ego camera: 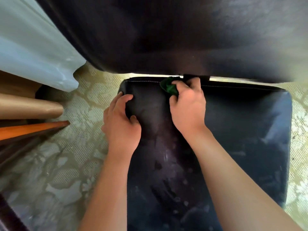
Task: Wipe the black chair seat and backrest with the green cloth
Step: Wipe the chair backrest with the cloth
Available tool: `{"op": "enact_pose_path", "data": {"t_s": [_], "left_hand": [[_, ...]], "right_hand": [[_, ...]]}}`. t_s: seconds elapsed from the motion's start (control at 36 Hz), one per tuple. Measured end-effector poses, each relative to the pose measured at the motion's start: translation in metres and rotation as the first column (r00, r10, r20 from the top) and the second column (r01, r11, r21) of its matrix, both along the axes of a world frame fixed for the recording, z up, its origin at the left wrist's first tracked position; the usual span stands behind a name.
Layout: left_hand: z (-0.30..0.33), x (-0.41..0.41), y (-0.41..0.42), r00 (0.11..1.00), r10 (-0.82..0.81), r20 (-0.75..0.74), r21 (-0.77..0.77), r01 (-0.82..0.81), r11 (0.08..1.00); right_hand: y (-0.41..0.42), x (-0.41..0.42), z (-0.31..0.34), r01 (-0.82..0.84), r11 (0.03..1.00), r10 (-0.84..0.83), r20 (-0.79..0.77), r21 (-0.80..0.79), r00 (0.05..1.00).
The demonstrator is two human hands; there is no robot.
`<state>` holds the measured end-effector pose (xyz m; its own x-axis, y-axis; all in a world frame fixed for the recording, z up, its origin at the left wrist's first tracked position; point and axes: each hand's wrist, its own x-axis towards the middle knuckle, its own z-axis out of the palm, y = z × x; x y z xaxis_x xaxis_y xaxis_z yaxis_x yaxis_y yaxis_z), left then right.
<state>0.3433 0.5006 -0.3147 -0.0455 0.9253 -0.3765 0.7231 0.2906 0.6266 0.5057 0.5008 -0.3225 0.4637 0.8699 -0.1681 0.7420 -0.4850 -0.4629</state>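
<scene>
Your right hand (187, 105) holds the crumpled dark green cloth (169, 87), with the fingers curled round it, and presses it at the far edge of the black padded leather-like chair seat (241, 139), just under the gap below the wide black padded backrest (166, 34). Your left hand (122, 124) rests on the seat beside the right one, near the seat's left rear corner; its fingers are bent and press on the surface, and they grip nothing that I can see, so it looks only to steady the chair. I judge the task is in its middle part. The seat nearer to you than the hands has pale smears and dull spots, which may be wet wiping marks or dust that remains; I cannot tell which. The right side of the seat, away from both hands, looks cleaner. The backrest above the hands is blurred, so I cannot say if it is wiped; probably it is left to do. No brand, label or writing can be read anywhere.
</scene>
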Motion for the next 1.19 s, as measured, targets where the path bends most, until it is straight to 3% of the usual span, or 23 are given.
{"op": "enact_pose_path", "data": {"t_s": [0.22,0.36,0.44,0.5,0.61,0.78,0.86,1.0,1.08,1.19], "left_hand": [[0.0,-0.008,0.0,0.994,0.085,0.069,-0.071,-0.08,0.994],[0.009,-0.003,-0.002,0.93,0.251,0.269,-0.145,-0.218,0.965],[0.013,-0.005,0.0,0.901,0.304,0.309,-0.153,-0.269,0.951],[0.017,-0.007,0.002,0.913,0.288,0.289,-0.164,-0.249,0.954],[0.034,-0.003,-0.001,0.925,0.27,0.267,-0.18,-0.227,0.957],[0.088,0.016,-0.016,0.868,0.338,0.364,-0.21,-0.277,0.938],[0.128,0.029,-0.025,0.83,0.359,0.427,-0.263,-0.266,0.927],[0.197,0.039,-0.04,0.668,0.46,0.585,-0.383,-0.272,0.883],[0.235,0.034,-0.056,0.678,0.374,0.633,-0.348,-0.182,0.919],[0.284,0.017,-0.08,0.694,0.349,0.63,-0.286,-0.21,0.935]], "right_hand": [[0.008,-0.04,0.003,-0.209,0.978,0.211,-0.081,0.026,0.974],[0.0,-0.041,0.011,-0.356,0.934,0.355,-0.134,0.021,0.925],[-0.005,-0.038,0.017,-0.44,0.898,0.433,-0.187,0.005,0.882],[-0.007,-0.032,0.02,-0.399,0.917,0.389,-0.286,0.026,0.876],[-0.012,-0.016,0.042,-0.142,0.989,0.145,-0.588,0.052,0.796],[-0.025,0.006,0.097,-0.055,0.998,0.042,-0.741,0.007,0.67],[-0.032,0.016,0.133,-0.092,0.995,0.092,-0.72,0.039,0.687],[-0.05,0.024,0.201,-0.266,0.961,0.244,-0.688,0.076,0.684],[-0.061,0.028,0.242,-0.386,0.921,0.319,-0.689,0.061,0.651],[-0.077,0.017,0.294,-0.391,0.92,0.277,-0.774,0.043,0.569]]}}
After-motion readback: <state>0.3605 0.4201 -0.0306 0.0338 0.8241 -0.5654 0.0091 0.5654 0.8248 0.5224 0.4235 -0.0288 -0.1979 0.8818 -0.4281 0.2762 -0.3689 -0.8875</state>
